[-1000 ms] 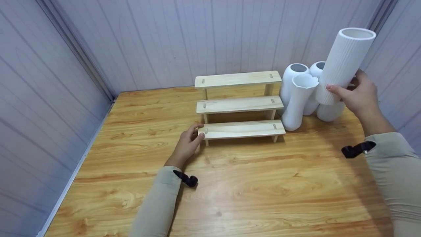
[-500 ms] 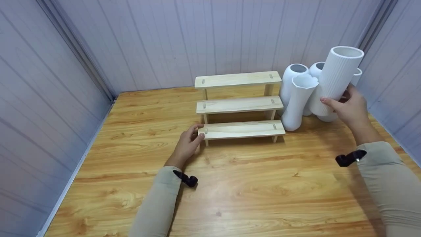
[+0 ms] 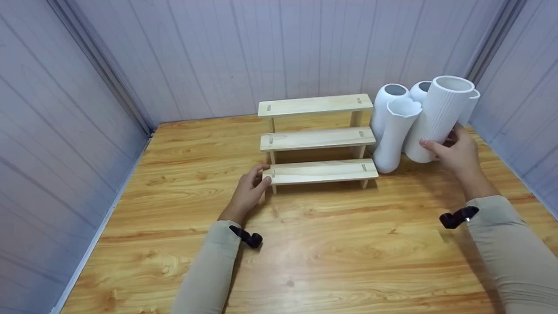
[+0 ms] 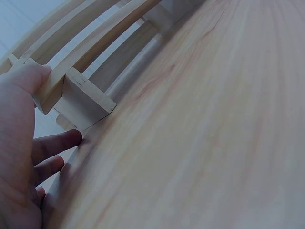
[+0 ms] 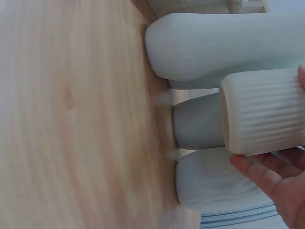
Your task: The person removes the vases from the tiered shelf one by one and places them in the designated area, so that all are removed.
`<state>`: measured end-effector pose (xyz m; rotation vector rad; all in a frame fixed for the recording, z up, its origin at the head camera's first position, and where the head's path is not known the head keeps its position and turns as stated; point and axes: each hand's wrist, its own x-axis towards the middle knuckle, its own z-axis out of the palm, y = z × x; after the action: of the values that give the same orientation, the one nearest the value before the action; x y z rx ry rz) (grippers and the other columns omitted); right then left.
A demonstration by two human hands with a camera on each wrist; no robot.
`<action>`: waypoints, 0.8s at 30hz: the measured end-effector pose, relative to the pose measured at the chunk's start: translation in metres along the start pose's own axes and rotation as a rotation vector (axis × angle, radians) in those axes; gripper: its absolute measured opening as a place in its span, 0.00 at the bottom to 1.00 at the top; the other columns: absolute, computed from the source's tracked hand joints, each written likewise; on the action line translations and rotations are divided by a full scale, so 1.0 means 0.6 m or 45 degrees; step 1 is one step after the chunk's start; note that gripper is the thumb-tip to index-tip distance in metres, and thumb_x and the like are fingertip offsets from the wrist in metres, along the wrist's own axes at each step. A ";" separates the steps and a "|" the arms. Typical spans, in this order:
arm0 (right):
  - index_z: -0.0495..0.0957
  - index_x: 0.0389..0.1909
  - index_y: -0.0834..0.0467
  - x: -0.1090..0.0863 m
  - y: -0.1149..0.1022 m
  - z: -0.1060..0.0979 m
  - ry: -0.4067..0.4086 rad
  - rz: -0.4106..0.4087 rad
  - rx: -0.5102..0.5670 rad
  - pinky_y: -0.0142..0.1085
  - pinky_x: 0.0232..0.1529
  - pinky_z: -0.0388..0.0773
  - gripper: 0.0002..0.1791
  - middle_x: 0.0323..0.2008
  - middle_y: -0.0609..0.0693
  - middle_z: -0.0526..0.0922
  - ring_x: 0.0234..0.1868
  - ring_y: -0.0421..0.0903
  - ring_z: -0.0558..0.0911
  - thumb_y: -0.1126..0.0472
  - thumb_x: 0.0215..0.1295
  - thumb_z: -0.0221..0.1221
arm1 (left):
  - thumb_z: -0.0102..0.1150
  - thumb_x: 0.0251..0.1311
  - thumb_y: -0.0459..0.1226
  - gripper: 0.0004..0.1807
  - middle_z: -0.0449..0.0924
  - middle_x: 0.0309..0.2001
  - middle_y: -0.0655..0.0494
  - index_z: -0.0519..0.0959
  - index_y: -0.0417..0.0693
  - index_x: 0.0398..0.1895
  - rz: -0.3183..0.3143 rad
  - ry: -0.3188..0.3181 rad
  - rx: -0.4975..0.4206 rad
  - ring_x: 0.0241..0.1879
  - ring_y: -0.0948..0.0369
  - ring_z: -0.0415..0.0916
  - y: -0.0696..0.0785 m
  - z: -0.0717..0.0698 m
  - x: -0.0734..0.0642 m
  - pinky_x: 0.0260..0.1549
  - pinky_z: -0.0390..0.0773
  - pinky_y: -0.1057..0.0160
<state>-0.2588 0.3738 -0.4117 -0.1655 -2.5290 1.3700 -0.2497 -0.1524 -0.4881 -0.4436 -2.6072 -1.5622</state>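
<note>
My right hand (image 3: pixel 461 152) grips a tall white ribbed vase (image 3: pixel 440 117) by its lower part, thumb in front. In the right wrist view the ribbed vase (image 5: pixel 264 112) has its base above the tabletop, in front of other vases. My left hand (image 3: pixel 247 192) holds the left end of the lowest step of a three-tier wooden stand (image 3: pixel 320 172). In the left wrist view the thumb lies on the end of the stand (image 4: pixel 78 57), while the other fingers hang near the table. A white vase with a wavy rim (image 3: pixel 394 137) stands between the stand and the ribbed vase.
Two smooth white vases, one a rounded vase (image 3: pixel 383 102), stand behind. Another white vase (image 3: pixel 470 107) is partly hidden behind the ribbed one. A panelled wall (image 3: pixel 231 56) rises at the wooden table's (image 3: pixel 322 244) back edge, with side walls left and right.
My right hand has brought the ribbed vase down and to the left, closer to the table and the wavy-rimmed vase. The left hand and the stand have stayed in place.
</note>
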 end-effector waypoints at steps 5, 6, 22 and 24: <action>0.55 0.78 0.58 -0.005 0.014 0.009 -0.031 -0.013 0.010 0.49 0.62 0.70 0.52 0.69 0.66 0.69 0.64 0.59 0.71 0.42 0.61 0.69 | 0.56 0.73 0.40 0.20 0.80 0.55 0.42 0.73 0.49 0.65 -0.015 0.007 -0.006 0.56 0.51 0.77 0.002 0.000 -0.001 0.60 0.71 0.49; 0.54 0.78 0.58 -0.006 0.016 0.010 -0.039 -0.012 0.014 0.51 0.63 0.69 0.52 0.69 0.66 0.68 0.64 0.59 0.70 0.42 0.61 0.69 | 0.56 0.74 0.40 0.20 0.80 0.55 0.42 0.73 0.50 0.65 -0.020 0.006 -0.008 0.56 0.50 0.77 0.002 0.000 -0.001 0.60 0.71 0.49; 0.58 0.76 0.59 -0.012 0.039 0.029 -0.013 -0.031 -0.031 0.36 0.54 0.69 0.50 0.64 0.66 0.72 0.59 0.55 0.73 0.43 0.60 0.71 | 0.56 0.74 0.40 0.19 0.81 0.56 0.42 0.73 0.52 0.66 -0.009 0.002 -0.032 0.57 0.50 0.78 0.002 0.001 -0.004 0.60 0.72 0.47; 0.58 0.76 0.59 -0.012 0.040 0.031 -0.013 -0.038 -0.018 0.35 0.54 0.69 0.50 0.63 0.66 0.72 0.58 0.55 0.73 0.44 0.60 0.71 | 0.56 0.74 0.40 0.19 0.80 0.56 0.42 0.73 0.52 0.66 -0.013 0.005 -0.021 0.57 0.51 0.78 0.002 0.001 -0.003 0.60 0.72 0.48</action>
<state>-0.2576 0.3706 -0.4426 -0.1228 -2.5397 1.3455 -0.2474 -0.1520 -0.4878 -0.4290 -2.5998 -1.5872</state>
